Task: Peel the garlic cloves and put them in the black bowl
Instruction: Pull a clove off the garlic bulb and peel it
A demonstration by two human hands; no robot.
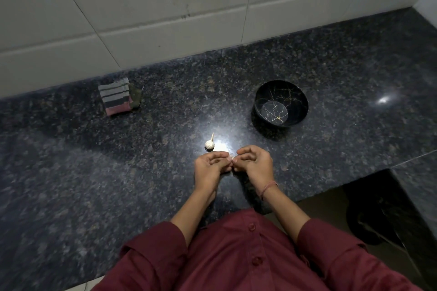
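Observation:
A white garlic bulb [209, 143] with a short stalk lies on the dark granite counter [94, 172], just beyond my hands. My left hand [211, 166] and my right hand [254, 162] meet fingertip to fingertip above the counter, fingers curled, pinching a small pale garlic clove [233, 160] between them; most of the clove is hidden. The black bowl [281, 103] with gold crack lines stands to the back right of my hands, and nothing shows inside it.
A folded striped cloth [117, 96] lies at the back left near the white tiled wall [142, 7]. The counter steps back at the right, where a dark gap [369, 208] opens below its edge. Glare spots shine on the granite.

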